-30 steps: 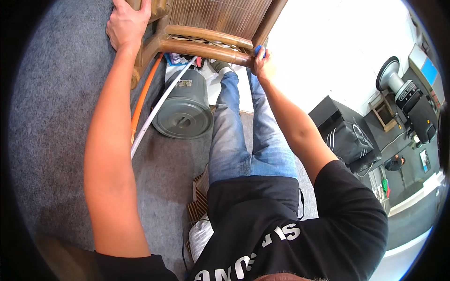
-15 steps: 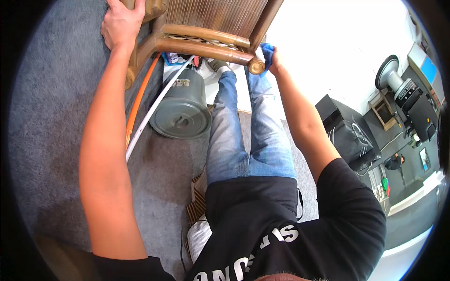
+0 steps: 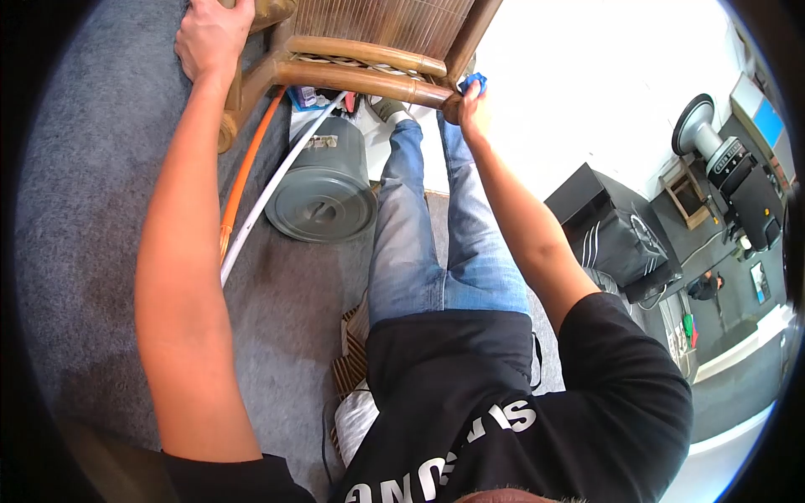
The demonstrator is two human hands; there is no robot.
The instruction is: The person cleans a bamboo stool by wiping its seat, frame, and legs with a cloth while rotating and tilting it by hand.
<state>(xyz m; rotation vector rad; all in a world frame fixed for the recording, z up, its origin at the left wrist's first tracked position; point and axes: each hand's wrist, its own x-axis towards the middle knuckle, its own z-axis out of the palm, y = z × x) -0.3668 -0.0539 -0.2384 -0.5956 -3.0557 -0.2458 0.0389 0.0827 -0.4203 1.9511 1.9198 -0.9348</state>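
Observation:
A brown bamboo chair [image 3: 360, 77], with thick poles and a thin-slatted panel, fills the top middle of the head view; its upper part is cut off. My left hand [image 3: 214, 38] is wrapped round a pole at the chair's left side. At the right corner, my right hand [image 3: 475, 116] is closed on a crumpled blue cloth [image 3: 474, 82] and presses against the round pole end, which it partly covers.
Below the chair stands a grey lidded bin [image 3: 323, 205], with an orange pole [image 3: 250, 172] and a white pole [image 3: 281, 186] beside it. A black box [image 3: 616, 226] and a dark machine with a round disc [image 3: 694, 126] are on the right.
My right hand has shifted left and slightly down onto the pole end, bringing the blue cloth with it. My left hand keeps its hold; the chair sits slightly higher in view.

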